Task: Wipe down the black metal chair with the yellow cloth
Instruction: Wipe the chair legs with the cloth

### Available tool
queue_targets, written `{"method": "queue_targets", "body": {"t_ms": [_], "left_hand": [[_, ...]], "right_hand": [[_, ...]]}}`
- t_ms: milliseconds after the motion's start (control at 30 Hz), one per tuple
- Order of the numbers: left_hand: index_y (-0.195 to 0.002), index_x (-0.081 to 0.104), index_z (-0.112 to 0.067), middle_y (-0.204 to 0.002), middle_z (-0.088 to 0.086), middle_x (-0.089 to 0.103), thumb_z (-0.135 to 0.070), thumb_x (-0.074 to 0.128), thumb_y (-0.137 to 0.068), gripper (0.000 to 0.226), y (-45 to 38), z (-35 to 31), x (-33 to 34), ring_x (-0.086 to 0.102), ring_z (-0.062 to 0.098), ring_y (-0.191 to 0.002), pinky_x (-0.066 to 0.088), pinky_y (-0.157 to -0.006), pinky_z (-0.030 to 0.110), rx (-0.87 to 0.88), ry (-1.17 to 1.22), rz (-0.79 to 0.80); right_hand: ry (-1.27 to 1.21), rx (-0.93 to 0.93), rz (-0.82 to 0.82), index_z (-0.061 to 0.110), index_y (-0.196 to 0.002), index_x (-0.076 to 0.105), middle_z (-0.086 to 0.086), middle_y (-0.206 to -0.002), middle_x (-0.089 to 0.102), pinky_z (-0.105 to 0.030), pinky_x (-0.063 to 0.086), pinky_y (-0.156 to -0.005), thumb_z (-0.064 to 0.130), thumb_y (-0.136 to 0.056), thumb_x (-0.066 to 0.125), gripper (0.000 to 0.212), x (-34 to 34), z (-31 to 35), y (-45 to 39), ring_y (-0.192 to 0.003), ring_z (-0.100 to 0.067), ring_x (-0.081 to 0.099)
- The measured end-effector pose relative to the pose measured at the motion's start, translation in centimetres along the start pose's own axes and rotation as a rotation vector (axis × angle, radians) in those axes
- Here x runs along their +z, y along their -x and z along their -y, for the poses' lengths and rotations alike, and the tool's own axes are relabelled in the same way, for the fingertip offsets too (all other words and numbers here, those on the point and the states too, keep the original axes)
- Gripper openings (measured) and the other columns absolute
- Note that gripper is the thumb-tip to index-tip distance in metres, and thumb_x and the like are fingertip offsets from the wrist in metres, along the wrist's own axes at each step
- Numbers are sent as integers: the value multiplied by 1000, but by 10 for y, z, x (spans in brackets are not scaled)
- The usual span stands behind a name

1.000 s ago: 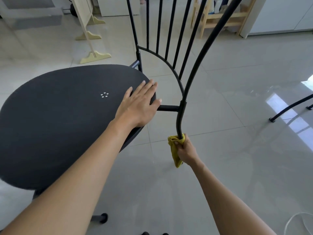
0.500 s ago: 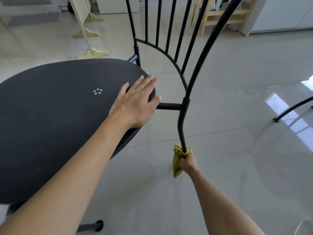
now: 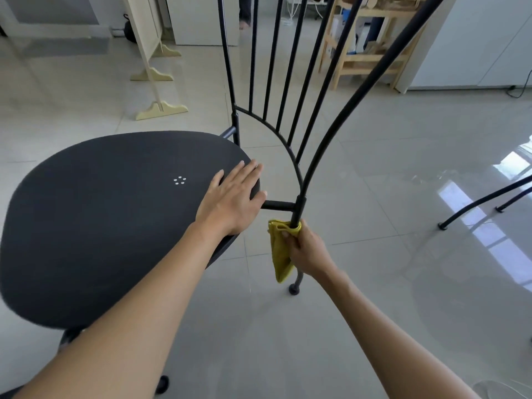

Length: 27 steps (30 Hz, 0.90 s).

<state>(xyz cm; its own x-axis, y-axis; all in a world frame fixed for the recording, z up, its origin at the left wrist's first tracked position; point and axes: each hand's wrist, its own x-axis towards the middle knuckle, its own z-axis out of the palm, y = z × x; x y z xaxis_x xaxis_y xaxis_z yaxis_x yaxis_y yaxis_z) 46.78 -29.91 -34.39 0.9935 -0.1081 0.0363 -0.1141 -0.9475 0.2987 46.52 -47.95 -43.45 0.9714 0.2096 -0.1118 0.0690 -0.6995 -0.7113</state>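
The black metal chair (image 3: 121, 214) stands on the floor right in front of you. Its back leg (image 3: 297, 217) is a long thin bar. It runs up and away from your right hand (image 3: 309, 250) into the tall back, and down below that hand to a little round foot (image 3: 293, 289) on the floor. So the long way of the bar goes up and down through your fist.

The yellow cloth (image 3: 280, 251) is wrapped round that leg. Your right hand curls tight round the cloth and the bar together, just under the short bar (image 3: 277, 205) that joins leg and seat. A loose end of cloth hangs down on the thumb side of your hand.

Your left hand (image 3: 233, 203) lies flat on the seat (image 3: 100, 220), fingers straight, near the back edge. It holds nothing and seems to steady the chair.

Your right hand is the one on the job. I think the next rub has to slide along the bar, up or down. A bit of leg shows below your hand, so going down looks right.

Past the chair are a wooden shelf (image 3: 371, 53) and a pale folding stand (image 3: 155, 67).
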Motion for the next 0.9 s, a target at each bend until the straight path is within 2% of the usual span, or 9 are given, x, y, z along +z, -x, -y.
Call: {"method": "queue_targets", "body": {"t_ms": [67, 233, 333, 433, 533, 667, 767, 900], "left_hand": [[-151, 6, -27, -160, -13, -1, -42, 21, -98, 57, 0, 0, 0, -4, 3, -145, -4, -119, 37, -3, -4, -3], [-151, 3, -25, -160, -11, -4, -44, 18, -99, 58, 2, -1, -1, -5, 5, -146, -4, -118, 36, -19, -10, 14], [-151, 1, -24, -160, -10, -5, -43, 14, -100, 56, 7, -2, -4, -6, 5, -146, -4, -118, 34, -37, 6, 32], [-151, 1, -24, -160, -10, -6, -41, 11, -100, 54, 22, 4, -6, -7, 5, -146, -5, -118, 34, -53, -4, 46], [-151, 1, -26, -159, -12, -6, -40, 11, -100, 53, 46, 17, -11, -7, 3, -145, -4, -119, 33, -81, -4, 49], [-151, 2, -29, -159, -13, -4, -41, 12, -100, 53, 78, 43, -23, -5, 3, -145, -3, -119, 33, -124, -29, 36], [-151, 2, -30, -159, -13, -4, -47, 13, -99, 56, 93, 63, -32, -5, 3, -146, -3, -119, 34, -147, -63, 47], [-151, 5, -30, -160, -12, -1, -57, 18, -95, 63, 114, 91, -45, -3, 4, -146, -1, -119, 35, -193, -63, 44]], "right_hand": [[-19, -46, -12, 13, -120, 46, -7, -109, 68, -42, 51, -84, 28, -99, 39, 26, -16, 18, 1, -96, -30, 63], [44, -104, -112, 12, -119, 52, -8, -96, 70, -34, 49, -73, 25, -100, 40, 26, -42, 36, 10, -87, -29, 64], [57, -83, -207, 16, -113, 57, -7, -89, 72, -39, 55, -71, 20, -97, 43, 22, -48, 38, 13, -80, -28, 67], [84, -41, -284, 13, -103, 60, -9, -79, 70, -43, 56, -66, 11, -93, 43, 19, -52, 42, 22, -71, -29, 65], [67, -5, -347, 8, -98, 60, -9, -71, 65, -39, 51, -56, 6, -93, 41, 19, -52, 47, 40, -64, -30, 61], [-7, 36, -268, 10, -101, 57, -2, -71, 60, -26, 37, -52, 9, -96, 41, 16, -42, 54, 71, -67, -25, 55], [-80, 21, -179, 17, -99, 53, 1, -73, 61, -18, 38, -51, 18, -99, 42, 11, -29, 64, 93, -65, -15, 55], [-137, -29, -68, 20, -101, 51, 3, -79, 64, -28, 45, -61, 28, -100, 40, 14, -3, 83, 121, -73, -17, 59]]}}
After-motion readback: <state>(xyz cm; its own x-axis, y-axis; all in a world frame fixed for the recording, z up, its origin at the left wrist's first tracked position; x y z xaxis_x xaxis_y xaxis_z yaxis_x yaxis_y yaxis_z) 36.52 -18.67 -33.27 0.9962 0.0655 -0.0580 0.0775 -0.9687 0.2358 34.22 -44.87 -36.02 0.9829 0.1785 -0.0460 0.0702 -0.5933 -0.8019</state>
